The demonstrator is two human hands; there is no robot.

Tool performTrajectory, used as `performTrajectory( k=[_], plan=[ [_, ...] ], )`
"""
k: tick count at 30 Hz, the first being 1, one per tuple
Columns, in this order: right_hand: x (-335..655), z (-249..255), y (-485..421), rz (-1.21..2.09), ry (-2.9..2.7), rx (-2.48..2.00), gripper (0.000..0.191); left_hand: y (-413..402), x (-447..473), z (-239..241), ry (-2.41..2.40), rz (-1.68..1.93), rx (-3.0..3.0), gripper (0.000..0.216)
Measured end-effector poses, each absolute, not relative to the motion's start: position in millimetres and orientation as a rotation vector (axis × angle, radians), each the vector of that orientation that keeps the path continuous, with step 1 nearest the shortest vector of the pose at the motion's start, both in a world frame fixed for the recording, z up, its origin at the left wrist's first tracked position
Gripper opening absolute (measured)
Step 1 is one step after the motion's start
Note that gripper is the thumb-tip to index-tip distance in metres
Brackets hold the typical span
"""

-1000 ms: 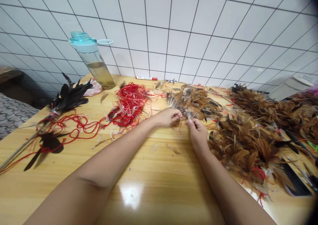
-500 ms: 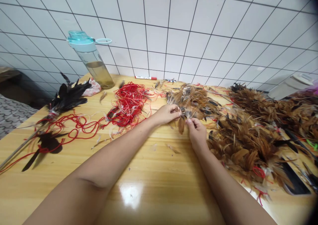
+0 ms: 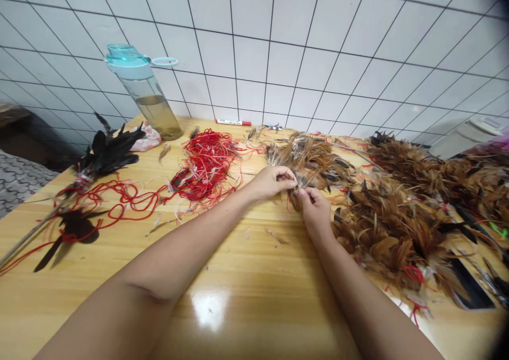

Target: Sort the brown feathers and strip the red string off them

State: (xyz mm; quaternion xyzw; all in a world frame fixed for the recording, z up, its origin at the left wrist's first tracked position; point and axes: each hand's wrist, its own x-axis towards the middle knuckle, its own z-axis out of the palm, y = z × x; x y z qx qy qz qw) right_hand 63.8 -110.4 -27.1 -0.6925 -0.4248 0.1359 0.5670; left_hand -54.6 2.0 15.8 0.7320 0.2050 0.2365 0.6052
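Observation:
My left hand (image 3: 274, 182) and my right hand (image 3: 315, 205) meet over the middle of the wooden table, fingertips almost touching. Between them is a small brown feather (image 3: 294, 200), partly hidden behind the fingers. The left thumb and forefinger are closed on feathers; the right thumb and forefinger pinch the same small bunch from the other side. Just behind the hands lies a loose pile of brown feathers (image 3: 314, 158) with pale quill ends. A larger brown feather bundle (image 3: 393, 227) lies right of my right wrist.
Left of the hands is a tangled heap of red string (image 3: 209, 164). A black feather bunch (image 3: 113, 153) tied to a stick lies farther left, near a water bottle (image 3: 159, 119). A red marker (image 3: 233, 122) rests by the tiled wall. A dark phone (image 3: 473, 286) sits at right.
My left hand has shifted slightly right, closing the gap to my right hand. The small feather between them now shows less. My right hand has barely moved.

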Motion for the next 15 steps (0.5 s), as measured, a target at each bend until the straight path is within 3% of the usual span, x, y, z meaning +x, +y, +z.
performTrajectory(
  k=[8,15],
  plan=[
    [63.9,-27.5,-109.3,0.361,-1.037,-1.604,0.023,-6.2,-51.9,17.3,0.508,0.612,1.760,0.010],
    [66.8,-31.1,-107.8,0.421,-0.990,-1.570,0.022,0.8,-53.8,14.9,0.545,0.722,1.854,0.016]
  ],
)
